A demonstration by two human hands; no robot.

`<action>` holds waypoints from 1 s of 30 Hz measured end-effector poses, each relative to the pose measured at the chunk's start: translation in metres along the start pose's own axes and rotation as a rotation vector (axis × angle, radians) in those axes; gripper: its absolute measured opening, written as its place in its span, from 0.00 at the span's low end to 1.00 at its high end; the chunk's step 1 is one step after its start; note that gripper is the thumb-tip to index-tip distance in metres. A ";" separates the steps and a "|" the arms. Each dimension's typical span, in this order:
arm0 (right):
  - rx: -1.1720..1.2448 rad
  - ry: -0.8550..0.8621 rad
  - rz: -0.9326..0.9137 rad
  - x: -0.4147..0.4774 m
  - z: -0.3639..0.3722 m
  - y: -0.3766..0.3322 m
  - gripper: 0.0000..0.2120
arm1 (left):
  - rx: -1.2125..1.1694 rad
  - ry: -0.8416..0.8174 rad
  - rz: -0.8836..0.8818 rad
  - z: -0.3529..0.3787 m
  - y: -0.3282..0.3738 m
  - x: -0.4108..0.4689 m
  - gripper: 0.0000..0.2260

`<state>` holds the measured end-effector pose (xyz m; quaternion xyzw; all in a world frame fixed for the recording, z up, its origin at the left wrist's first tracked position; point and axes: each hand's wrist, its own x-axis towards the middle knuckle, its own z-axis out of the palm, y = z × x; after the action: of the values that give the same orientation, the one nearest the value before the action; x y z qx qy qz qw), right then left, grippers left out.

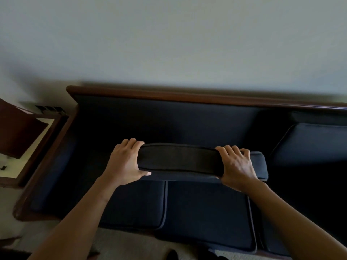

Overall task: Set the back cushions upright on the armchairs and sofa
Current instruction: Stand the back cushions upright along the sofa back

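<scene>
A dark navy sofa (169, 121) with a brown wooden frame stands against a pale wall. I hold a dark back cushion (180, 159) by its upper edge, above the seat cushions (204, 212). My left hand (124, 162) grips its left end and my right hand (237, 167) grips near its right end. The cushion stands on edge in front of the sofa's bare backrest. Another back cushion (309, 143) leans at the sofa's right end.
A wooden side table (37, 145) with a light top stands left of the sofa, with a dark reddish object (16, 132) on it. The wooden armrest (43, 166) runs along the sofa's left side. Light carpet (122, 244) lies in front.
</scene>
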<state>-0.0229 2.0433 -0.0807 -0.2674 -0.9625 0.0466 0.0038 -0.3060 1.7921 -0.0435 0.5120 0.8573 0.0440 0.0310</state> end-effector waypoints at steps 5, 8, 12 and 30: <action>-0.024 0.009 0.017 0.025 -0.012 0.069 0.42 | -0.043 0.011 0.007 0.014 0.047 0.065 0.46; -0.042 0.004 0.019 0.050 -0.014 0.111 0.42 | -0.053 0.001 -0.011 0.024 0.069 0.109 0.47; -0.062 -0.011 0.020 0.087 -0.008 0.158 0.44 | -0.054 -0.036 -0.020 0.043 0.087 0.167 0.48; -0.045 -0.195 0.095 0.194 0.050 0.273 0.48 | -0.122 -0.203 0.007 0.137 0.116 0.335 0.46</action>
<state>-0.0500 2.3719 -0.1593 -0.3070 -0.9452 0.0510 -0.0982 -0.3495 2.1476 -0.1698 0.5139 0.8438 0.0439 0.1485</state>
